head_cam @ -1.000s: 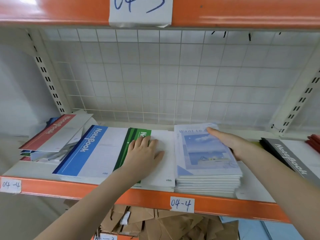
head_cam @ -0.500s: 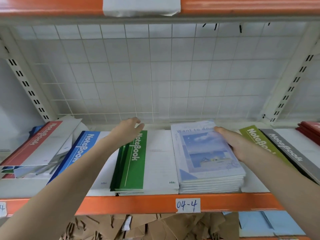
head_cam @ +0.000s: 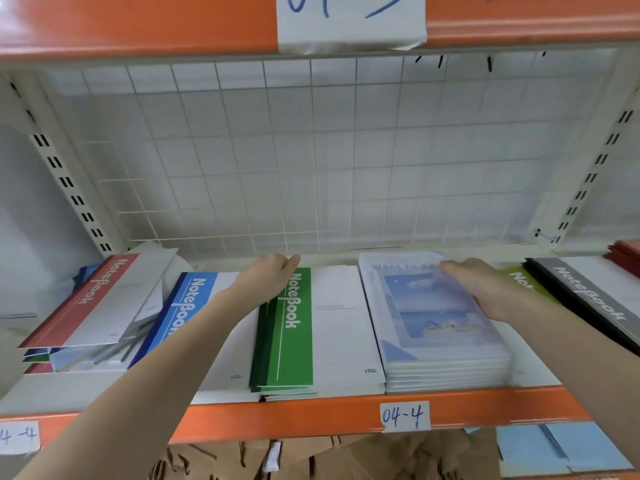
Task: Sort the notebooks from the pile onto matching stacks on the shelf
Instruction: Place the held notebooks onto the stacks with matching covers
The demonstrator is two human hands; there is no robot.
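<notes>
On the shelf lies a mixed pile (head_cam: pixel 93 313) at the left, topped by a red-striped notebook. Beside it sit a blue-striped stack (head_cam: pixel 183 306), a green-striped stack (head_cam: pixel 311 327) and a stack of sky-picture notebooks (head_cam: pixel 436 323). My left hand (head_cam: pixel 268 275) reaches to the far top edge of the green stack, fingers extended and touching it. My right hand (head_cam: pixel 485 289) rests flat on the right side of the sky-picture stack, fingers straight.
A lime-striped notebook (head_cam: pixel 519 278), a grey-striped stack (head_cam: pixel 588 299) and red notebooks (head_cam: pixel 627 254) lie at the right. A wire grid (head_cam: pixel 311 161) closes the shelf's back. The orange front beam (head_cam: pixel 311 414) carries a "04-4" label. Cardboard lies below.
My left hand lifted off the green notebook's cover and moved to the stack's far edge. My right hand stayed on the sky-picture stack. The view shifted, showing the lime notebook.
</notes>
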